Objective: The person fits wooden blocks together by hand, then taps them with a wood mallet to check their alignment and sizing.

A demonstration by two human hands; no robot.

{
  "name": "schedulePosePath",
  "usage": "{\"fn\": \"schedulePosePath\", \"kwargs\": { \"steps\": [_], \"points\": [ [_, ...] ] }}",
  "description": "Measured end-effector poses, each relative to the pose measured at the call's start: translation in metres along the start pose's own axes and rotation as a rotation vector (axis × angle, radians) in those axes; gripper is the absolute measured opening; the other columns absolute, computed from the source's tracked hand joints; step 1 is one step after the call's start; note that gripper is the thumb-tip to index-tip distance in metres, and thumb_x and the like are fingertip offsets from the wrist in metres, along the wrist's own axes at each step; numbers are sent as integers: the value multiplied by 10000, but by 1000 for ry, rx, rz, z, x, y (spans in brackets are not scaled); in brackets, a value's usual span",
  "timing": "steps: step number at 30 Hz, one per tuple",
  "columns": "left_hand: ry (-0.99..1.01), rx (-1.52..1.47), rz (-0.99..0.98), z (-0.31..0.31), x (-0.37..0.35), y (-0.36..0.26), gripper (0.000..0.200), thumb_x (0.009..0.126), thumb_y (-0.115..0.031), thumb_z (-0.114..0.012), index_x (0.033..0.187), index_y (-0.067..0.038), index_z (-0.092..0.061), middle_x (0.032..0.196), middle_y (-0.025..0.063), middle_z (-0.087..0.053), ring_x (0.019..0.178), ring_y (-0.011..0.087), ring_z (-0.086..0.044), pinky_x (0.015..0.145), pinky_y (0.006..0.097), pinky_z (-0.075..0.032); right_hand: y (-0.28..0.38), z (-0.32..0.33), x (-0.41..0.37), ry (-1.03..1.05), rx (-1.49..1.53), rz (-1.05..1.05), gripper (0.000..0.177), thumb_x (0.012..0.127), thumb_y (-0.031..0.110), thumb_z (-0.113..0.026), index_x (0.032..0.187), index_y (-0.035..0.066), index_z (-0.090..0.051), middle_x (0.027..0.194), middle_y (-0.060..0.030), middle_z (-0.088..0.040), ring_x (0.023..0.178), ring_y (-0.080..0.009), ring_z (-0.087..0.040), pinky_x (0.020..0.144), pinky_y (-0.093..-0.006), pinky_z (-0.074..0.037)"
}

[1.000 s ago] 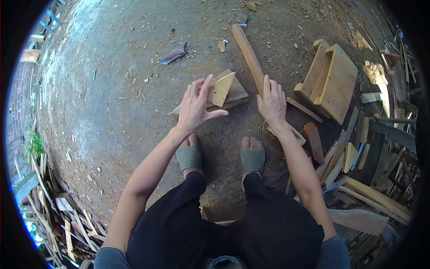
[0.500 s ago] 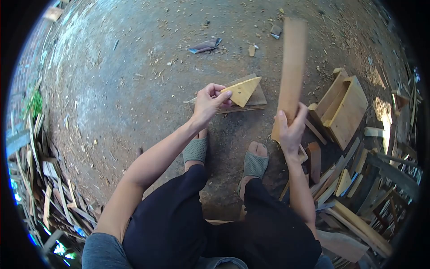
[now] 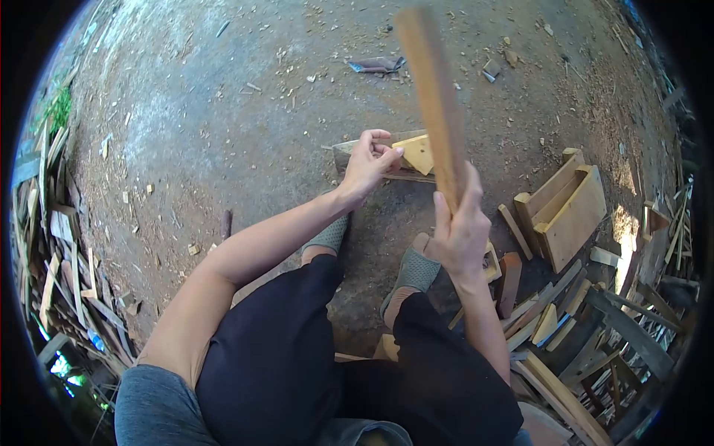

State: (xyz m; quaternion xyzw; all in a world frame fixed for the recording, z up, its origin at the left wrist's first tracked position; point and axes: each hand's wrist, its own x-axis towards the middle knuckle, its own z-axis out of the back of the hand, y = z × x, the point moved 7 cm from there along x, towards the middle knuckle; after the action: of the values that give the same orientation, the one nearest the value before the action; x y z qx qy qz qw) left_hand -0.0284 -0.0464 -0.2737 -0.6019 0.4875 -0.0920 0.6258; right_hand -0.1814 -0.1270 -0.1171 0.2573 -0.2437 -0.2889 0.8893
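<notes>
My left hand (image 3: 370,167) pinches a small pale-yellow wedge of wood (image 3: 416,154) with a dark spot on its face. Beneath it, flat on the ground, lies a weathered wooden board (image 3: 344,154). My right hand (image 3: 462,230) is wrapped round the lower part of a long brown wooden plank (image 3: 435,97). The plank stands up from my fist, its top leaning left and slightly blurred. It passes in front of the wedge and hides that piece's right end.
On the right stands a wooden box (image 3: 573,219) with an open slot. Wood offcuts (image 3: 550,320) are heaped beside my right leg. A scrap pile (image 3: 63,245) runs along the left edge. My sandalled foot (image 3: 418,269) is near the plank. A crumpled wrapper (image 3: 377,65) lies farther out.
My right hand has brought the plank leftward, and its top has swung left across the wedge. My left hand keeps its pinch on the wedge. The whole view has shifted slightly.
</notes>
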Motion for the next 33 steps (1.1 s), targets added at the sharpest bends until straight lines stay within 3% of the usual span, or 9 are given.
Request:
{"fn": "schedulePosePath", "kwargs": {
  "steps": [4,6,8,11,18,22,24,26,33],
  "points": [
    [-32,-15,27,1,-3,-4,482,964,-242,-658,1321,-31,-412,1024,68,-573,886,128,-603,815,299,-523,-10,0,-12,-75,18,66,550,936,189,-616,1404,13,-388,954,-258,-673,780,-426,-697,637,-476,-578],
    [-42,28,61,2,-7,-4,459,974,-242,-637,1321,-38,-416,1020,60,-572,863,122,-596,804,295,-513,-39,-33,-16,485,-271,-250,560,943,181,-615,1411,-11,-374,1046,-286,-658,854,-434,-697,672,-459,-581],
    [-47,29,56,3,-10,-3,446,974,-235,-634,1314,-41,-419,1011,56,-573,856,119,-594,798,291,-511,-29,-26,-15,542,-287,-257,557,948,178,-616,1407,-27,-375,1111,-303,-641,894,-437,-692,681,-448,-580],
    [-48,5,59,3,-10,1,411,978,-229,-628,1288,-44,-433,986,44,-572,836,111,-591,791,287,-508,1,7,-6,82,14,-43,536,944,170,-619,1392,-23,-396,1113,-300,-641,877,-434,-693,675,-468,-577],
    [-29,19,18,0,-5,-2,291,969,-197,-640,1162,-43,-486,950,26,-550,788,101,-580,740,275,-511,-34,-20,-11,469,-256,-151,566,954,220,-595,1426,-5,-378,1002,-286,-663,737,-421,-689,627,-467,-573],
    [-32,-10,28,-3,-5,1,286,962,-187,-651,1148,-48,-484,951,28,-545,791,101,-580,710,264,-508,-3,17,-8,-48,14,15,575,958,217,-590,1438,10,-350,1016,-282,-665,758,-414,-700,615,-457,-581],
    [-41,1,53,-4,-5,-4,299,962,-191,-654,1151,-39,-480,958,33,-540,795,103,-577,710,264,-508,-17,8,-12,-32,-2,5,573,956,199,-593,1438,12,-344,1003,-281,-672,782,-430,-701,630,-462,-585],
    [-64,9,30,-4,-8,-8,302,968,-203,-646,1160,-41,-478,965,37,-538,792,103,-575,716,268,-510,-54,-26,-21,435,-277,-245,576,951,175,-598,1439,5,-342,982,-281,-679,796,-453,-695,637,-461,-587],
    [-161,-77,71,22,-8,4,274,1011,-232,-568,1214,-74,-474,1002,59,-525,764,118,-566,743,300,-532,-27,2,-26,145,-49,-109,586,947,167,-599,1448,8,-340,1036,-301,-653,853,-453,-682,675,-500,-562]
  ]
}}
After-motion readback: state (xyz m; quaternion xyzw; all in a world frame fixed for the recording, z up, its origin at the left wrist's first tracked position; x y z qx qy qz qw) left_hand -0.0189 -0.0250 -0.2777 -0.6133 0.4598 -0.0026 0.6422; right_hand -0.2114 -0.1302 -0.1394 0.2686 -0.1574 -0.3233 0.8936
